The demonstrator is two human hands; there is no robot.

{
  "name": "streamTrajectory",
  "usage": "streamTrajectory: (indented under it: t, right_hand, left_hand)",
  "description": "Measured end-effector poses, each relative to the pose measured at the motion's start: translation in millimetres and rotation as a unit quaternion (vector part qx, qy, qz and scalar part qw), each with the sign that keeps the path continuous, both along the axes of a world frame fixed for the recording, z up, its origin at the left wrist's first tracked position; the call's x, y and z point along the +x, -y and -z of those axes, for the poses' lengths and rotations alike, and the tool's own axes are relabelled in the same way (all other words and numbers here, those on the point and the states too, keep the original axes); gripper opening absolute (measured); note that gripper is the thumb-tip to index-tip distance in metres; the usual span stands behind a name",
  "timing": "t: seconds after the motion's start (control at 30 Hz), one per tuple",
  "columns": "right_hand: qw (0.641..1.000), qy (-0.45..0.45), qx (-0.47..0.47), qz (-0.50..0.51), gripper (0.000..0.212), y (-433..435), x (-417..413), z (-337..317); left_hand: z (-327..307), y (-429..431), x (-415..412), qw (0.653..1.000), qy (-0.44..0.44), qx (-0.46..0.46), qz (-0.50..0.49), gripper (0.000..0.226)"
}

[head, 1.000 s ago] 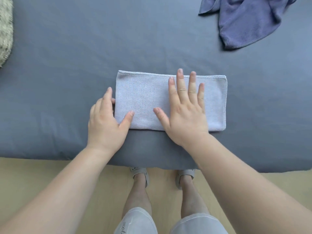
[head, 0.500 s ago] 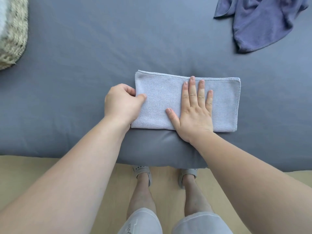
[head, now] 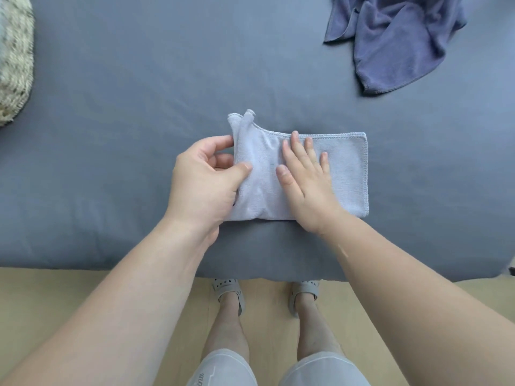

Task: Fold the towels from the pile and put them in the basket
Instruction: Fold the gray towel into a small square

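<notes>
A light grey towel point(head: 345, 174), folded into a long strip, lies on the blue-grey bed point(head: 139, 93) near its front edge. My left hand point(head: 203, 179) pinches the towel's left end between thumb and fingers and lifts it off the bed, so the corners stick up. My right hand point(head: 306, 185) presses flat on the middle of the towel, fingers straight. A crumpled dark blue towel point(head: 395, 43) lies at the back right. The woven basket point(head: 14, 65) shows at the left edge, mostly out of frame.
The bed's front edge runs across the lower middle of the view, with wooden floor point(head: 55, 302) and my feet in grey sandals below it. Bare sheet lies between the light towel and the basket.
My left hand has taken hold of the towel's left end and lifted it up and rightward, bunching it. My right hand stays pressed on the middle.
</notes>
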State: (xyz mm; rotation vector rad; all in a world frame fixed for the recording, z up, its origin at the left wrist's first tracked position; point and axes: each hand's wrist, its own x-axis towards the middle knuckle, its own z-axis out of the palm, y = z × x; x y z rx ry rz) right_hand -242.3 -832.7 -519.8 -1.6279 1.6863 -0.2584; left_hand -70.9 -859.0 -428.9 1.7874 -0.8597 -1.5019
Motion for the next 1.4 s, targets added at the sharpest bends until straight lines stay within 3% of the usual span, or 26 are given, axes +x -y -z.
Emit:
streamTrajectory:
  t: [0.07,0.2,0.33,0.43,0.53,0.73,0.8,0.87,0.93,1.0,1.1,1.23,1.4]
  right_hand:
    - [0.99,0.109,-0.033,0.085,0.071,-5.1,-13.6,-13.9]
    - [0.967,0.056,-0.174,0.177,0.046,-23.4,-47.2,-27.0]
    - [0.954,0.127,-0.077,0.259,0.036,-40.1,-83.4,-26.9]
    - [0.955,0.169,-0.013,0.243,0.046,-52.5,-102.5,-23.7]
    - [0.949,0.214,0.031,0.228,0.037,-54.7,-112.8,-22.9]
    - [0.934,0.261,0.037,0.241,0.023,-50.2,-117.7,-29.1]
    - [0.938,0.249,0.025,0.239,0.019,-49.5,-117.3,-25.6]
    - [0.948,0.221,0.018,0.23,0.023,-47.6,-117.0,-20.5]
    - [0.961,0.189,0.001,0.203,0.033,-46.3,-116.0,-18.5]
    - [0.972,0.166,-0.054,0.158,0.046,-43.7,-114.6,-19.4]
    - [0.977,0.165,-0.088,0.104,0.058,-33.7,-114.1,-17.0]
    - [0.981,0.154,-0.021,0.114,0.066,-26.2,-118.7,-14.3]
    - [0.984,0.136,-0.027,0.115,0.074,-39.1,-122.2,-8.7]
  left_hand:
    - [-3.9,-4.5,-19.9,1.0,-0.011,-0.02,0.013,0.035]
    - [0.5,-9.3,-66.9,0.997,0.013,-0.056,0.045,0.034]
    - [15.9,-11.0,-114.6,0.994,0.071,-0.063,0.06,0.038]
    - [24.8,-10.9,-143.9,0.991,0.103,-0.069,0.06,0.038]
    - [32.4,-11.1,-167.1,0.987,0.126,-0.065,0.075,0.039]
    - [47.3,-20.9,-184.8,0.983,0.141,-0.033,0.113,0.036]
    - [48.0,-27.5,-175.4,0.972,0.182,-0.068,0.134,0.029]
    - [49.1,-34.8,-160.0,0.94,0.253,-0.164,0.158,0.027]
    - [54.8,-40.1,-141.6,0.881,0.349,-0.262,0.184,0.031]
    - [63.9,-42.4,-125.1,0.825,0.427,-0.304,0.21,0.042]
    - [76.3,-41.9,-111.3,0.776,0.477,-0.281,0.303,0.065]
    - [90.7,-38.1,-108.3,0.727,0.501,-0.199,0.425,0.08]
    - [102.3,-42.7,-100.4,0.697,0.529,-0.166,0.455,0.091]
